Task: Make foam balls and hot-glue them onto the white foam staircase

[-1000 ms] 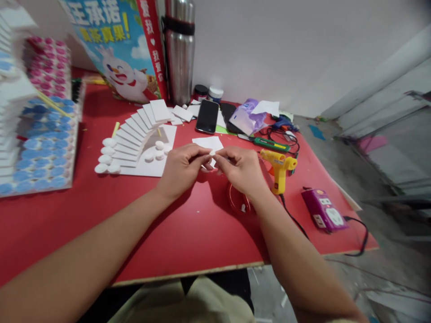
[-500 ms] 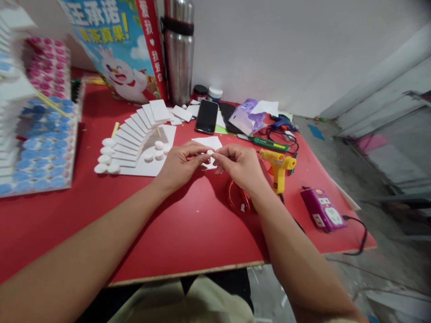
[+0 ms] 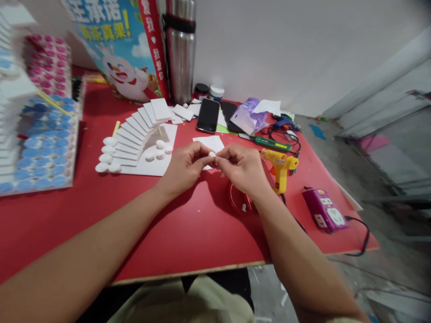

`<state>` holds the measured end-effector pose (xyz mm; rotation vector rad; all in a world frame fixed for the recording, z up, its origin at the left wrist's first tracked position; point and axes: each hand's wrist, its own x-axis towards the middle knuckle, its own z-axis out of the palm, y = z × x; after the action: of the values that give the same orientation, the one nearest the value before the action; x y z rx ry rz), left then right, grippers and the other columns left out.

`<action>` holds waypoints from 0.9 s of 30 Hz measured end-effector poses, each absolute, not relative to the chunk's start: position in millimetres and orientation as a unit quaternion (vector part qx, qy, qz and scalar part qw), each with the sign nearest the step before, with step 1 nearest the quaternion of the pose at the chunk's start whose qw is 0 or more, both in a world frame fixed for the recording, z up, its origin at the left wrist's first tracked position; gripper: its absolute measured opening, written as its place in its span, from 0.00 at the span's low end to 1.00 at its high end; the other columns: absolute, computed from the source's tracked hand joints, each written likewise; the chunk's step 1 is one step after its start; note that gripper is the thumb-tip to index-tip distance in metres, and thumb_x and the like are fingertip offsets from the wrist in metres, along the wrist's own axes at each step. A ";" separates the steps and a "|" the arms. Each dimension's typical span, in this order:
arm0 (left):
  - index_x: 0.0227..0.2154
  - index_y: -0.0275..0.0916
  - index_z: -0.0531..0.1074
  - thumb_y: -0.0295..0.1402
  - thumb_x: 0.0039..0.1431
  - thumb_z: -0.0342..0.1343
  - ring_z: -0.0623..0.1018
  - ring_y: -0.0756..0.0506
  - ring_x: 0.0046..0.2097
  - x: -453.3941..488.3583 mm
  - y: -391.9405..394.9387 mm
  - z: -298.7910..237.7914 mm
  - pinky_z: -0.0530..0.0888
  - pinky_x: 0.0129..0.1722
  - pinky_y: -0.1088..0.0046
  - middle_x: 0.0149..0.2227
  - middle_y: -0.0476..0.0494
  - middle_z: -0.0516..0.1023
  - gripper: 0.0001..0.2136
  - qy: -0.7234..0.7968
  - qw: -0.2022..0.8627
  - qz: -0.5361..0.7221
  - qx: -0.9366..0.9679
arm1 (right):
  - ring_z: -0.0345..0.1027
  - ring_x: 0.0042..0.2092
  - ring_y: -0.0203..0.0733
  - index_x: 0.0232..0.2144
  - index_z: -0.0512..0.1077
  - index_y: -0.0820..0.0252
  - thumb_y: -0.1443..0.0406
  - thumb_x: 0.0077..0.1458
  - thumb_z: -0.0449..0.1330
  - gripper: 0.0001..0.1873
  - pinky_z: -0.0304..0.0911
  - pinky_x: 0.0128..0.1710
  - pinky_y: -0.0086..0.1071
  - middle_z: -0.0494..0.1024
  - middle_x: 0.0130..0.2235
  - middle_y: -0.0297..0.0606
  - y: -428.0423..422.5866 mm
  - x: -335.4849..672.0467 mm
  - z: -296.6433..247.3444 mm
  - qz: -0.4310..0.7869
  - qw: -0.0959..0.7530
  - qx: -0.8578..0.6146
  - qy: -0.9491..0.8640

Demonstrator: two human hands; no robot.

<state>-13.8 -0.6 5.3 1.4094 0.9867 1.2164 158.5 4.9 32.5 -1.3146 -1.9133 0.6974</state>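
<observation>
Between the fingertips of my left hand [image 3: 186, 168] and my right hand [image 3: 239, 168] is a small round white piece [image 3: 212, 154]. Both hands pinch it above the table, thumbs and fingers closed around it. Its kind is too small to make out. Behind the fingers lies a white paper sheet [image 3: 210, 142], partly hidden by them. To the left, a curved stepped row of white foam-like slabs [image 3: 129, 139] stands on a white board [image 3: 148, 169]. Several white oval pieces [image 3: 160, 154] sit on that board, and more white ovals [image 3: 107, 158] are stacked at the row's left end.
Right of my hands are a yellow glue gun [image 3: 279, 168], a green-handled cutter [image 3: 271, 143] and a purple power socket box [image 3: 325, 210]. Phones [image 3: 208, 115], a steel flask [image 3: 182, 58] and a purple packet [image 3: 251, 116] stand behind. A blue-and-white assembly [image 3: 43, 148] occupies the left.
My fingertips have drawn closer together around the white piece, and both hands have dropped slightly. The whole view has shifted a little; the other things stay in place.
</observation>
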 end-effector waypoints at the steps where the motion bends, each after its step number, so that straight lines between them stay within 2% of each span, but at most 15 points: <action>1: 0.34 0.37 0.74 0.33 0.61 0.61 0.80 0.46 0.36 -13.9 -0.9 5.2 0.76 0.41 0.68 0.34 0.44 0.81 0.05 0.408 0.487 0.502 0.587 | 0.66 0.26 0.35 0.27 0.75 0.60 0.65 0.56 0.63 0.07 0.59 0.28 0.30 0.76 0.24 0.33 4.7 158.2 33.3 0.272 0.353 -0.509 -0.737; 3: 0.36 0.38 0.74 0.34 0.62 0.61 0.80 0.46 0.37 -14.7 -0.2 4.8 0.75 0.41 0.68 0.35 0.45 0.81 0.05 0.408 0.477 0.501 0.596 | 0.68 0.26 0.36 0.27 0.75 0.59 0.64 0.56 0.64 0.07 0.62 0.29 0.31 0.77 0.24 0.34 5.8 158.6 35.5 0.316 0.360 -0.500 -0.721; 6: 0.37 0.38 0.74 0.35 0.64 0.59 0.78 0.47 0.36 -17.6 3.3 4.2 0.75 0.41 0.69 0.34 0.46 0.79 0.05 0.405 0.466 0.501 0.606 | 0.75 0.28 0.40 0.30 0.74 0.59 0.54 0.57 0.66 0.14 0.70 0.32 0.34 0.80 0.27 0.37 11.8 161.9 39.4 0.487 0.366 -0.474 -0.635; 9: 0.37 0.39 0.75 0.36 0.64 0.58 0.78 0.46 0.37 -21.2 7.2 4.0 0.75 0.42 0.68 0.34 0.46 0.79 0.06 0.399 0.454 0.500 0.620 | 0.78 0.30 0.45 0.40 0.73 0.58 0.44 0.62 0.59 0.24 0.75 0.32 0.40 0.81 0.30 0.41 19.5 166.0 41.1 0.656 0.327 -0.463 -0.499; 11: 0.38 0.40 0.76 0.36 0.65 0.58 0.78 0.45 0.39 -22.8 8.5 4.3 0.75 0.45 0.67 0.37 0.45 0.80 0.06 0.403 0.438 0.491 0.636 | 0.78 0.31 0.46 0.44 0.72 0.60 0.45 0.67 0.52 0.25 0.76 0.33 0.41 0.82 0.31 0.44 22.8 167.0 40.4 0.727 0.292 -0.448 -0.430; 13: 0.39 0.40 0.76 0.36 0.65 0.57 0.79 0.44 0.42 -23.5 8.7 4.8 0.74 0.48 0.67 0.40 0.44 0.81 0.06 0.408 0.420 0.481 0.652 | 0.79 0.32 0.45 0.44 0.72 0.61 0.51 0.71 0.49 0.21 0.77 0.35 0.41 0.82 0.33 0.45 23.6 166.4 38.9 0.770 0.272 -0.429 -0.386; 17: 0.40 0.39 0.76 0.35 0.65 0.57 0.79 0.46 0.42 -23.0 7.8 5.6 0.73 0.47 0.69 0.39 0.45 0.82 0.06 0.399 0.427 0.481 0.654 | 0.74 0.30 0.38 0.41 0.74 0.62 0.63 0.70 0.53 0.11 0.79 0.38 0.39 0.79 0.31 0.37 21.2 165.8 37.0 0.790 0.295 -0.400 -0.359; 20: 0.39 0.38 0.76 0.36 0.65 0.59 0.80 0.46 0.40 -21.5 6.9 5.9 0.74 0.46 0.69 0.37 0.44 0.82 0.07 0.398 0.457 0.486 0.630 | 0.69 0.28 0.34 0.37 0.76 0.63 0.64 0.65 0.61 0.07 0.79 0.37 0.39 0.75 0.29 0.32 20.0 167.3 36.2 0.785 0.309 -0.381 -0.379; 24: 0.37 0.38 0.76 0.38 0.63 0.61 0.80 0.46 0.38 -19.6 6.9 4.8 0.75 0.43 0.69 0.35 0.44 0.82 0.08 0.394 0.491 0.500 0.595 | 0.69 0.28 0.33 0.33 0.77 0.63 0.59 0.52 0.73 0.13 0.78 0.36 0.36 0.75 0.29 0.31 20.1 167.9 34.5 0.740 0.323 -0.401 -0.433; 27: 0.36 0.38 0.76 0.38 0.61 0.63 0.78 0.47 0.36 -19.0 7.8 3.1 0.74 0.40 0.70 0.34 0.45 0.81 0.09 0.397 0.496 0.509 0.581 | 0.72 0.27 0.33 0.30 0.78 0.62 0.57 0.47 0.75 0.16 0.75 0.33 0.33 0.78 0.28 0.32 19.2 165.7 33.8 0.663 0.344 -0.440 -0.499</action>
<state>-19.0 7.8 3.1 1.4082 0.9610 1.2321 165.7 19.2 33.8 -1.1429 -1.2950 1.7216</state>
